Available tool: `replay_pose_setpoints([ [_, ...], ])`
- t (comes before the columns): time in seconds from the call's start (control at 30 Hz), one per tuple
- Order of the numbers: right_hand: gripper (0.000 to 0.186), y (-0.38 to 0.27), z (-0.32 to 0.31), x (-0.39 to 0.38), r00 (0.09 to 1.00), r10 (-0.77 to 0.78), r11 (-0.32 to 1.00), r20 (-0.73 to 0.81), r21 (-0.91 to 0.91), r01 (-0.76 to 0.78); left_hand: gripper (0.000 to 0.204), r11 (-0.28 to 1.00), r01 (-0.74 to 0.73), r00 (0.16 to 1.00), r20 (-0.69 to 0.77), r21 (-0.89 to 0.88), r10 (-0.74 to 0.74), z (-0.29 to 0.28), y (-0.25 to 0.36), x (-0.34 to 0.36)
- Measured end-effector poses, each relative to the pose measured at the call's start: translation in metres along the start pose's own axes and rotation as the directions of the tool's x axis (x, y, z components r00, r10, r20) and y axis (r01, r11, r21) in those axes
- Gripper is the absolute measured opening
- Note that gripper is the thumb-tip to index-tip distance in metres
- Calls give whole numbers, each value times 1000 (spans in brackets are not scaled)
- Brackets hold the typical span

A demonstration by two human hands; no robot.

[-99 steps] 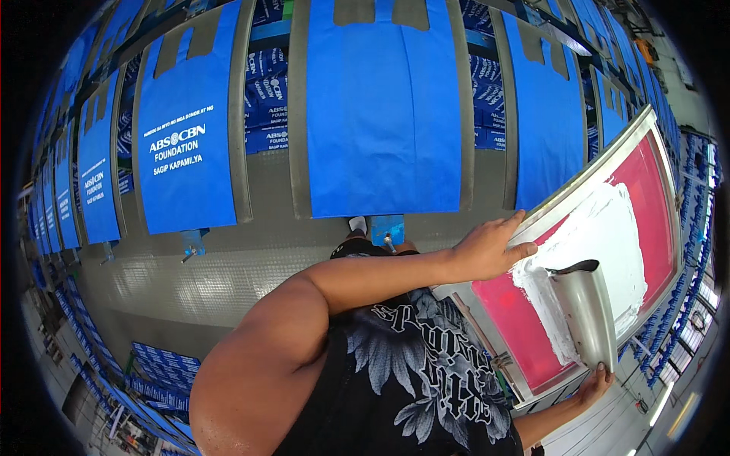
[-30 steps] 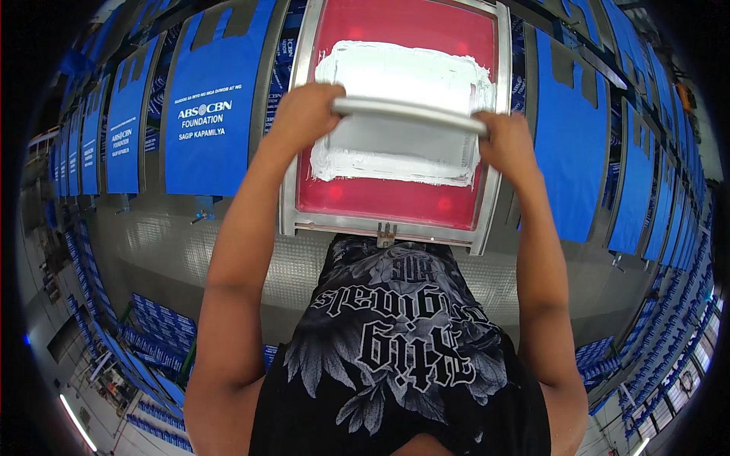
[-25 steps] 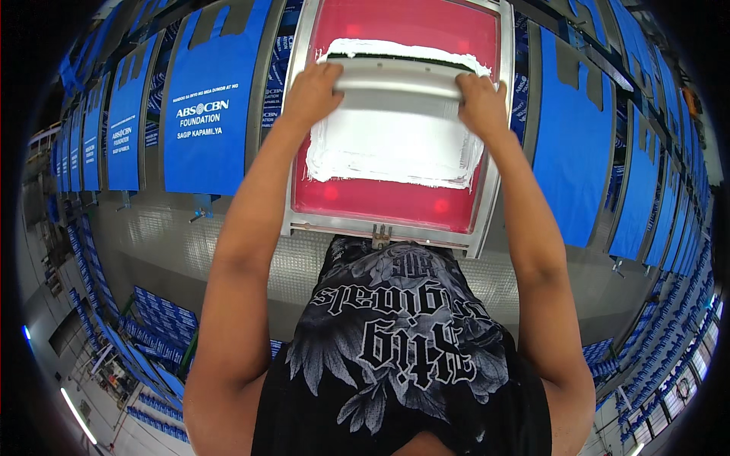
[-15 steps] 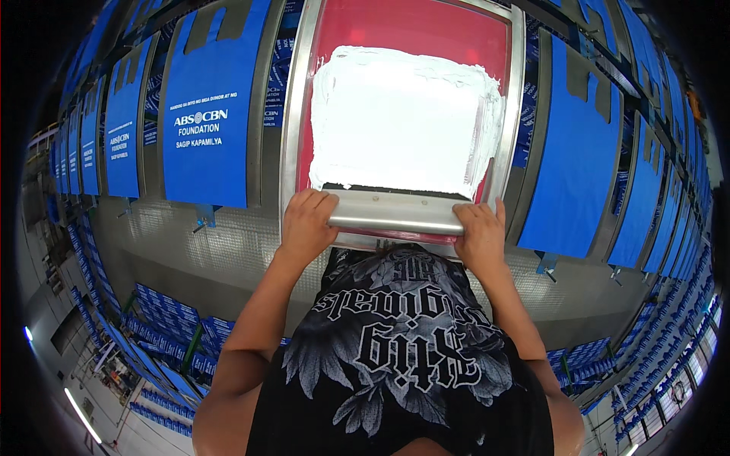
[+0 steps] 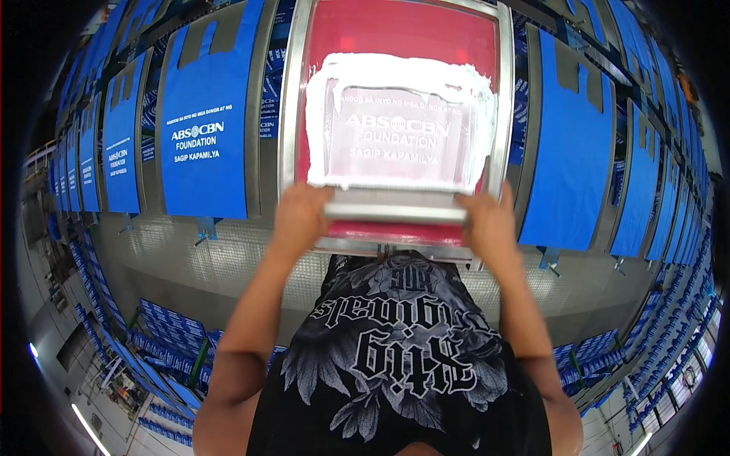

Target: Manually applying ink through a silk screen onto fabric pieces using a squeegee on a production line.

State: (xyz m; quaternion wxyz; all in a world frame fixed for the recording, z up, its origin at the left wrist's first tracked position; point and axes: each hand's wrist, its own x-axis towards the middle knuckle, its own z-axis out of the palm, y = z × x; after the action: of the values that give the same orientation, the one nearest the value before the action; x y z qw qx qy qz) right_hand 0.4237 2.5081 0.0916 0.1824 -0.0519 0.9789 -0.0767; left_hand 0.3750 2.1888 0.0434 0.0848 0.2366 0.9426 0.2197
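Observation:
Both my hands grip a wide metal squeegee at the near end of a screen-printing frame. My left hand is closed round its left end, and my right hand round its right end; both are slightly blurred. Inside the metal frame is red mesh. Thick white ink rims a thinly wiped rectangle in which pale lettering shows. A line of ink lies along the squeegee's far edge. The blade's underside is hidden.
Printed blue bags lie flat on boards to the left. To the right are blue bags with no print visible. Small metal clamps stick out below the boards. Racks of blue sheets stand behind, at both sides.
The thick white layer over the middle of the mesh has been wiped thin, and lettering now shows there. The frame sits slightly further left in view. Both hands still hold the squeegee at the near end.

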Motion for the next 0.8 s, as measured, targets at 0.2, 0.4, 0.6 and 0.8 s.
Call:
replay_pose_setpoints([
  [0.2, 39, 45, -6, 109, 987, 1, 975, -164, -217, -37, 28, 993, 89, 995, -47, 75, -86, -9, -22, 124],
  [0.4, 32, 50, -56, 137, 981, -27, 997, -194, -75, 12, 41, 995, 50, 997, 50, 87, -54, -46, -24, 169],
  [0.6, 45, 0, 19, -9, 993, 43, 995, -108, 92, -33, 35, 1000, 7, 1000, -1, -7, -7, 17, -8, 8],
  [0.8, 39, 57, -45, 154, 975, -16, 982, -221, -187, -26, 35, 995, 52, 999, -20, 80, -51, -33, -23, 185],
])
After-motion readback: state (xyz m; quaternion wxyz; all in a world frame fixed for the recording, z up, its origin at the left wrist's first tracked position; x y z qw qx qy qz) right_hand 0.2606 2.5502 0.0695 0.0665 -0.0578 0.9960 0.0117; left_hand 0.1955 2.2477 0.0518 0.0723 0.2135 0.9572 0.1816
